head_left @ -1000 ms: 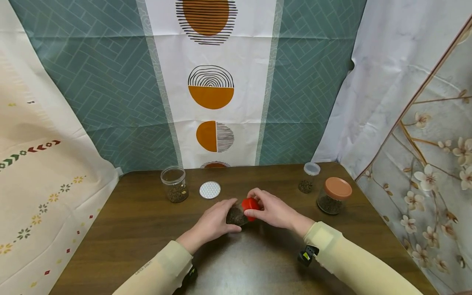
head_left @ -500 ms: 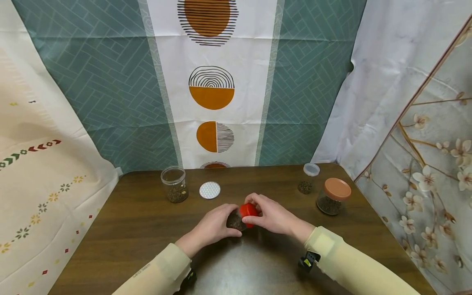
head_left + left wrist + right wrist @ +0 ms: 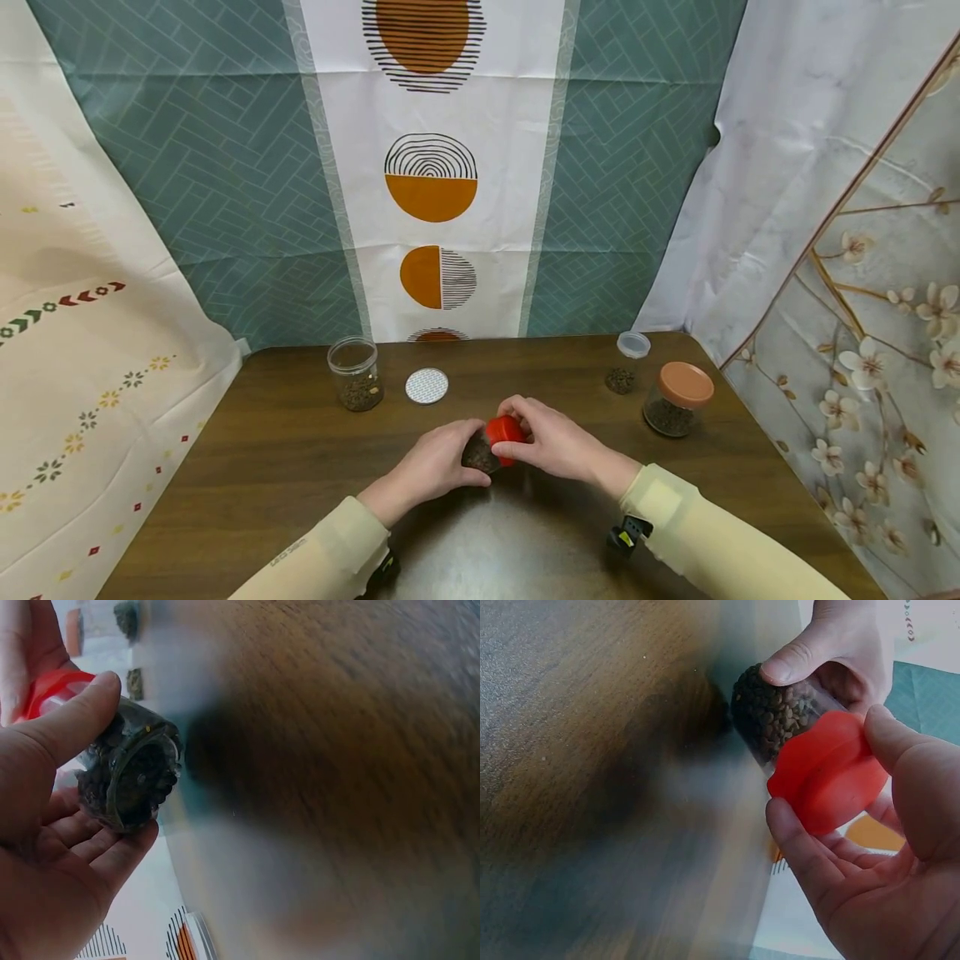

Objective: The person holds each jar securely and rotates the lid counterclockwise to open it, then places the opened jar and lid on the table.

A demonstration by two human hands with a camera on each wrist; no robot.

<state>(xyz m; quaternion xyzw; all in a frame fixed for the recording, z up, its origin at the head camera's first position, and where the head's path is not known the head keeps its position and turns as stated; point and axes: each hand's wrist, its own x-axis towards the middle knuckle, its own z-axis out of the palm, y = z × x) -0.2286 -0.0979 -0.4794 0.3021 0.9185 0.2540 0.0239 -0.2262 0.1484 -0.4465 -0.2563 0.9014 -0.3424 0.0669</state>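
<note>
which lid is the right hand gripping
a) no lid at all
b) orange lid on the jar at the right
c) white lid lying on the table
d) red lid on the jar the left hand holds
d: the right hand curls its fingers round the red lid of the small jar, which the left hand grips.

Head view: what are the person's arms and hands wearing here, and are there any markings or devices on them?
Both arms wear long pale cream sleeves, left sleeve and right sleeve, reaching the wrists. The left sleeve carries small dark lettering near the cuff, too small to read. A black device with a yellow-green mark sits under the right wrist; a similar black device shows under the left. Both hands are bare, without gloves or visible rings.
</note>
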